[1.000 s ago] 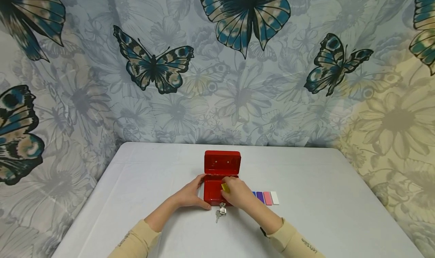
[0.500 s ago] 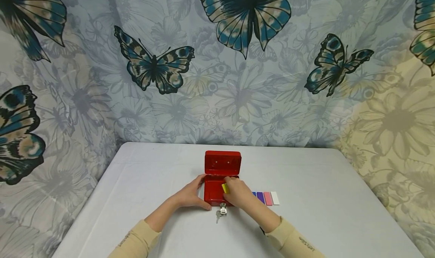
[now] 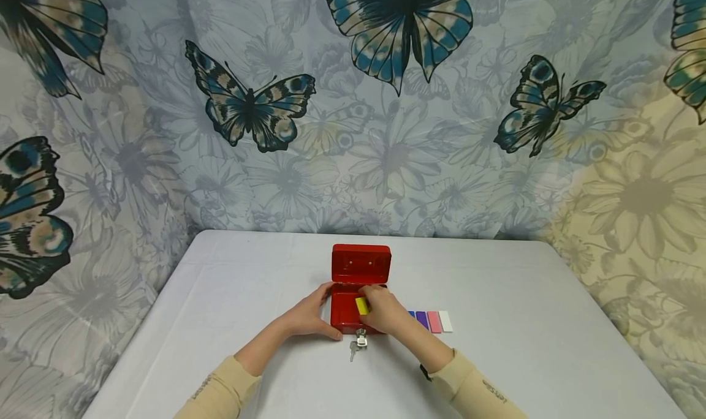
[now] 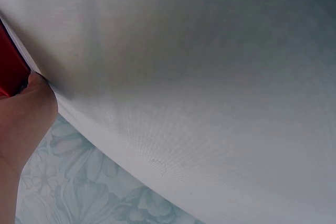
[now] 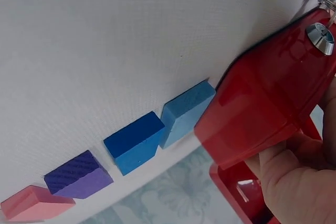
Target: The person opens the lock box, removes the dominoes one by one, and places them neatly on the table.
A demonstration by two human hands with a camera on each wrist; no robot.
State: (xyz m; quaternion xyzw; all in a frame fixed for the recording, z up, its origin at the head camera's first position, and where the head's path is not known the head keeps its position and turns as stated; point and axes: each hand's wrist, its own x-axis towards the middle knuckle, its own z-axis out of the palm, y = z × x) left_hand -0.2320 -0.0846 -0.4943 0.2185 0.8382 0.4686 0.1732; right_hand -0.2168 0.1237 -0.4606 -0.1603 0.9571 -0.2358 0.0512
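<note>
A small red metal cash box (image 3: pixel 343 313) stands on the white table with its lid (image 3: pixel 361 264) raised. My left hand (image 3: pixel 305 317) holds the box by its left side, thumb near the front corner and fingers near the back one. In the left wrist view only a bit of red box (image 4: pixel 10 64) shows beside that hand. My right hand (image 3: pixel 385 310) reaches into the box and pinches a yellow block (image 3: pixel 361 305). The right wrist view hides the block behind the box wall (image 5: pixel 262 93). A lock with keys (image 3: pixel 361 340) hangs at the box front.
Right of the box, a row of flat blocks lies on the table: light blue (image 5: pixel 186 114), blue (image 5: pixel 135 141), purple (image 5: pixel 79 176), pink (image 3: pixel 434 322) and white (image 3: pixel 445 321). A butterfly-patterned cloth (image 3: pixel 386 162) hangs behind the table (image 3: pixel 496 284).
The yellow block in my right hand has tilted and shifted slightly left inside the box, showing more of its face. My left hand and the box stay where they were.
</note>
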